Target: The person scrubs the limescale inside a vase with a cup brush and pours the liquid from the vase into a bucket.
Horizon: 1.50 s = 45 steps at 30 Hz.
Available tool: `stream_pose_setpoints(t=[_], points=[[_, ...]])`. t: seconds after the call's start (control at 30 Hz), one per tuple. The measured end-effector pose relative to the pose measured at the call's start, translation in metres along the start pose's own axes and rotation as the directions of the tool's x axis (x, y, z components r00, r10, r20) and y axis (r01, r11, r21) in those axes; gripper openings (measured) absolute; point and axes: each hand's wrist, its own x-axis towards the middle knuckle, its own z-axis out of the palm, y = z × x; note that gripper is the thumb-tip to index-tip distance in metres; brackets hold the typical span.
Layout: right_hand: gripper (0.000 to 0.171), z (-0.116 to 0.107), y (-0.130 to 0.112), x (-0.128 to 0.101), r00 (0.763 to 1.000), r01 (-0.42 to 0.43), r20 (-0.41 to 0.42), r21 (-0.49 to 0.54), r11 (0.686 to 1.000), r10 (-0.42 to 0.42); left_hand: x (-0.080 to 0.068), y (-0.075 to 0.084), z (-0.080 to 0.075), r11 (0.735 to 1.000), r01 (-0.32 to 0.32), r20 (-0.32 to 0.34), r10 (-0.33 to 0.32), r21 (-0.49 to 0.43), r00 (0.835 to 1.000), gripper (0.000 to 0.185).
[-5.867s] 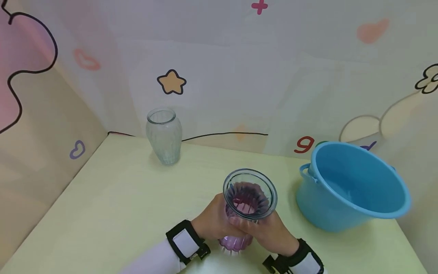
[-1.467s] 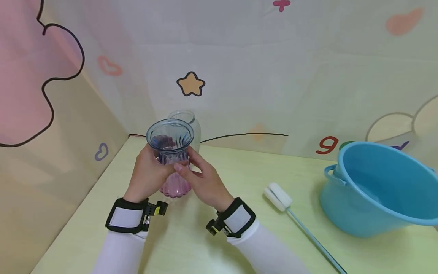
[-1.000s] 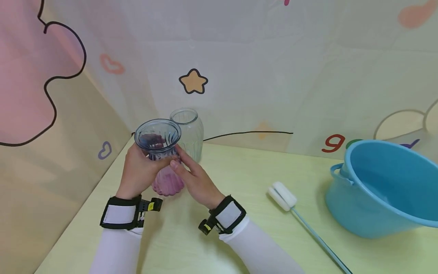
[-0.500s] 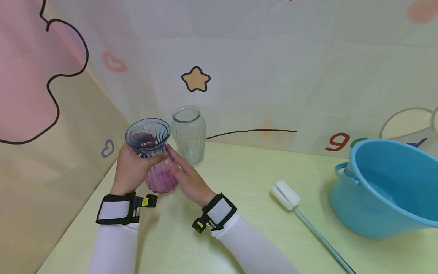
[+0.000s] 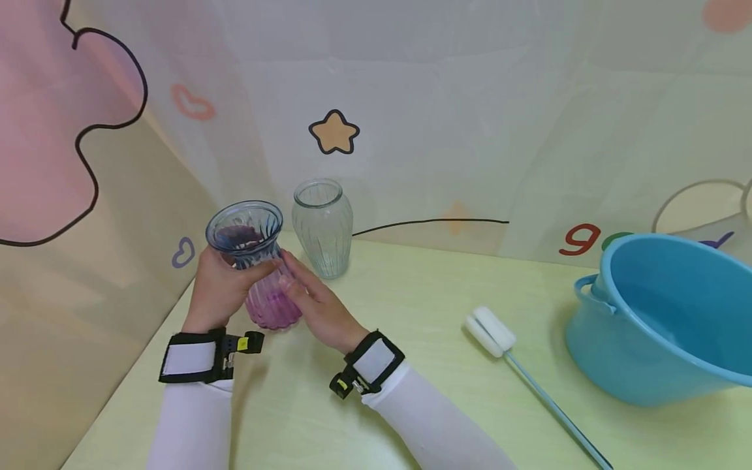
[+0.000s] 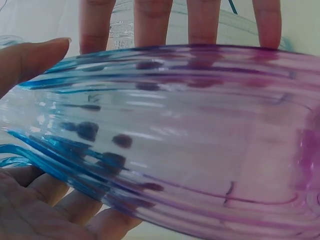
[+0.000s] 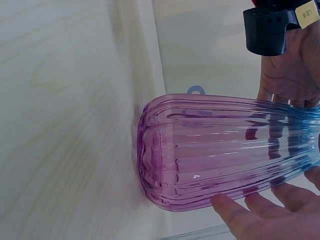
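A ribbed glass vase [image 5: 273, 297], blue at the flared mouth and pink at the base, stands almost upright at the table's left side. Its base appears to meet the tabletop in the right wrist view. My left hand [image 5: 219, 287] grips it below the rim, thumb across the front and fingers behind. My right hand [image 5: 323, 313] rests fairly straight fingers [image 6: 152, 22] against the right side, thumb towards the front. Just behind and to the right stands a clear glass vase [image 5: 324, 235], upright and apart from both hands.
A white sponge brush [image 5: 490, 331] with a long bluish handle lies to the right of my hands. Further right is a blue bucket [image 5: 617, 359] with a side handle. A printed cloth wall [image 5: 423, 143] encloses the table [image 5: 405, 294] behind and at the left.
The pink-and-blue vase has moved left with both hands, from the front middle of the table to beside the clear vase, which it no longer covers. The hold looks the same over the last second.
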Motion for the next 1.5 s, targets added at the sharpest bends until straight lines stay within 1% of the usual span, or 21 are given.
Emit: stream_pose_setpoints(t=[0.2,0.33,0.5,0.67,0.83,0.93,1.07,1.13,1.2,1.27,1.37,1.43,1.5], points=[[0.056,-0.004,-0.001,0.0,1.0,0.005,-0.009,-0.044,0.999,-0.005,0.0,-0.001,-0.003,0.999,-0.02,0.037,0.019,0.026,0.999,0.089],[0.055,-0.006,-0.002,-0.001,1.0,-0.004,-0.012,-0.044,0.999,0.003,0.0,-0.003,-0.006,0.998,-0.036,0.064,0.033,0.046,0.997,0.095],[0.053,-0.01,-0.004,-0.003,0.999,-0.042,-0.026,-0.028,0.999,0.041,0.0,0.001,-0.009,0.995,-0.067,0.057,0.063,0.071,0.996,0.098],[0.051,-0.017,-0.006,-0.005,0.996,-0.067,-0.068,-0.018,0.998,0.065,-0.003,0.009,-0.007,0.995,-0.052,0.038,0.049,0.089,0.998,0.103],[0.044,-0.026,-0.007,-0.005,0.989,-0.054,-0.136,0.016,0.998,0.056,-0.01,0.012,-0.003,0.995,-0.014,0.021,0.012,0.098,1.0,0.105],[0.038,-0.032,-0.008,-0.004,0.975,-0.054,-0.214,0.049,0.997,0.063,-0.018,0.013,-0.002,0.994,0.039,-0.009,-0.039,0.102,0.999,0.107],[0.033,-0.044,-0.009,-0.003,0.942,-0.069,-0.32,0.101,0.992,0.098,-0.03,0.012,-0.007,0.988,0.093,-0.033,-0.089,0.122,0.995,0.109],[0.032,-0.049,-0.009,-0.003,0.924,-0.078,-0.364,0.118,0.99,0.117,-0.036,0.012,-0.011,0.985,0.1,-0.018,-0.099,0.141,0.995,0.11],[0.031,-0.055,-0.008,-0.003,0.908,-0.083,-0.399,0.131,0.988,0.129,-0.043,0.011,-0.015,0.979,0.106,0.011,-0.109,0.174,0.994,0.111],[0.031,-0.06,-0.008,-0.003,0.896,-0.081,-0.422,0.144,0.986,0.135,-0.05,0.011,-0.019,0.974,0.111,0.044,-0.122,0.2,0.992,0.111],[0.03,-0.067,-0.008,-0.003,0.883,-0.074,-0.447,0.168,0.983,0.143,-0.06,0.013,-0.022,0.96,0.142,0.076,-0.165,0.24,0.983,0.11],[0.03,-0.071,-0.009,-0.004,0.877,-0.072,-0.456,0.179,0.981,0.148,-0.068,0.015,-0.022,0.945,0.17,0.073,-0.197,0.278,0.978,0.106],[0.03,-0.074,-0.008,-0.004,0.871,-0.071,-0.467,0.186,0.98,0.152,-0.077,0.019,-0.021,0.924,0.195,0.059,-0.226,0.33,0.972,0.096]])
